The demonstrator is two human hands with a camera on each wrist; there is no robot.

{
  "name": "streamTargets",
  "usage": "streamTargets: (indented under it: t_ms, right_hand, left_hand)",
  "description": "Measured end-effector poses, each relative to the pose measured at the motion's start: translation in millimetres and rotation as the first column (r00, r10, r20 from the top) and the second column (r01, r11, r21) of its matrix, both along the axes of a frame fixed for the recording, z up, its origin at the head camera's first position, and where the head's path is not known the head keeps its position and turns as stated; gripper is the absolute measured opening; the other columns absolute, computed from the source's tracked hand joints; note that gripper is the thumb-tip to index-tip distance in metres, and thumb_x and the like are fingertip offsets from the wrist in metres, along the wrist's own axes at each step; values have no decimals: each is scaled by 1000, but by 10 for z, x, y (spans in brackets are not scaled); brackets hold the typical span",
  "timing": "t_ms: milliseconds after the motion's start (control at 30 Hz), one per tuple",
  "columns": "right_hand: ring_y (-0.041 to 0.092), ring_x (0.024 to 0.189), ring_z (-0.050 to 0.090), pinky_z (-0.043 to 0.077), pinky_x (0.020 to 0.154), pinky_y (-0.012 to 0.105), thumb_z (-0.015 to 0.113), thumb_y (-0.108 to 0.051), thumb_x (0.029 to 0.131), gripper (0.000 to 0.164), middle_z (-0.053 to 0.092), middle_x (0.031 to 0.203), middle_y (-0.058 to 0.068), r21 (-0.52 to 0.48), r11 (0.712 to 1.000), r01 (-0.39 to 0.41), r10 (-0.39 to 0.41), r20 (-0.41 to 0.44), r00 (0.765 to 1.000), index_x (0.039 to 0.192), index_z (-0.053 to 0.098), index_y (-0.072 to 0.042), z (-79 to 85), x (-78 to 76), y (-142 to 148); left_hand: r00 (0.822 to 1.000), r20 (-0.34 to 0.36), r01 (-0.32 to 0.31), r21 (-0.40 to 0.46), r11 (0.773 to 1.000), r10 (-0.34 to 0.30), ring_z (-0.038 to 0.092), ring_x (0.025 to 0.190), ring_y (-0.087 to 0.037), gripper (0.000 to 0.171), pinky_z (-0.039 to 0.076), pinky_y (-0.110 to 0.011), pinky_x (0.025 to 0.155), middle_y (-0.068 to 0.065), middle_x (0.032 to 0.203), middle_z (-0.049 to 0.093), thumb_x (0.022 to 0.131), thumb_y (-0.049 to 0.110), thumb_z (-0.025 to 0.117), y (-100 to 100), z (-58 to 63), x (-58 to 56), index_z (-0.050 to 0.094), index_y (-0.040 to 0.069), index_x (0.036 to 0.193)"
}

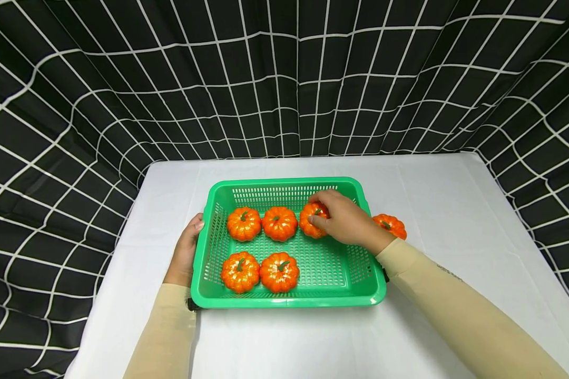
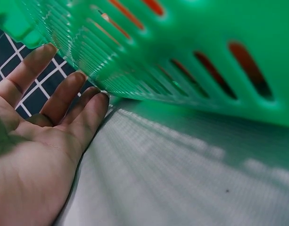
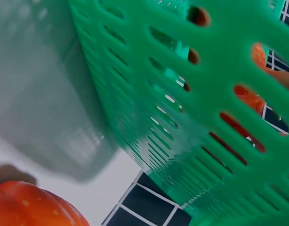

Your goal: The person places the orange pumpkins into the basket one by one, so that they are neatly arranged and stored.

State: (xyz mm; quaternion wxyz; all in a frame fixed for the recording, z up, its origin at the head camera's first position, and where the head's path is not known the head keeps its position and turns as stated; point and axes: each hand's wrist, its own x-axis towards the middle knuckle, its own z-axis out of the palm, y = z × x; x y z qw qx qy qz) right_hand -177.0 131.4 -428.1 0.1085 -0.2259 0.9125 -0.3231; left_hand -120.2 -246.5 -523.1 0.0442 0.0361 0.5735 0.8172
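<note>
A green plastic basket (image 1: 284, 302) holds several shiny orange pumpkins with green stems. Two of them, a front left pumpkin (image 1: 240, 272) and a front pumpkin (image 1: 280, 272), sit in the near row. In the far row are a left pumpkin (image 1: 244, 223), a middle pumpkin (image 1: 279, 223) and a right pumpkin (image 1: 308, 221). My right hand (image 1: 343, 218) reaches over the basket's right side and grips that right pumpkin from above, thumb near its stem. Against the basket's left outer side rests my left hand (image 1: 187, 247); its loosely extended fingers (image 2: 69, 92) touch the slotted wall (image 2: 205, 56).
Outside the basket, close to its right wall, another pumpkin (image 1: 391, 226) lies on the white tablecloth (image 1: 445, 210), partly hidden by my right forearm. Black cloth with a white grid (image 1: 275, 79) hangs behind the table and along both sides.
</note>
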Motion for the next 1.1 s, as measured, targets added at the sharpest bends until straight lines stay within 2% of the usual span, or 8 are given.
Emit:
streamTargets:
  t_ms: [300, 633, 1000, 1100]
  right_hand:
    - [36, 136, 54, 45, 115, 55, 72, -19, 105, 42, 60, 144, 18, 58, 998, -25, 25, 3, 1000, 142, 64, -2, -16, -20, -33]
    - [33, 122, 58, 50, 106, 51, 68, -11, 104, 37, 62, 137, 17, 59, 997, -40, 38, 28, 999, 140, 64, -1, -57, -42, -51]
    - [35, 134, 53, 46, 113, 54, 73, -15, 104, 44, 58, 149, 17, 18, 1000, -6, 5, 52, 999, 145, 63, -2, -64, -41, -35]
    - [35, 131, 54, 47, 111, 54, 73, -15, 104, 45, 58, 149, 17, 9, 1000, -3, 3, 49, 999, 145, 62, -2, -63, -37, -33]
  left_hand:
    - [999, 31, -27, -10, 1000, 27, 71, 82, -16, 30, 62, -31, 70, -5, 102, 71, 107, 23, 34, 6, 17, 14, 61, 17, 119]
    - [1000, 13, -2, 3, 1000, 2, 72, 84, -15, 31, 63, -31, 73, -5, 104, 72, 109, 23, 34, -2, 16, 6, 60, 15, 123]
    - [1000, 8, 0, 18, 1000, 0, 72, 83, -16, 30, 63, -30, 72, -6, 105, 72, 107, 22, 35, 2, 3, -8, 61, 14, 123]
    - [1000, 14, -12, 12, 1000, 12, 72, 83, -16, 31, 63, -30, 71, -5, 104, 72, 107, 22, 35, 6, 1, -1, 61, 15, 122]
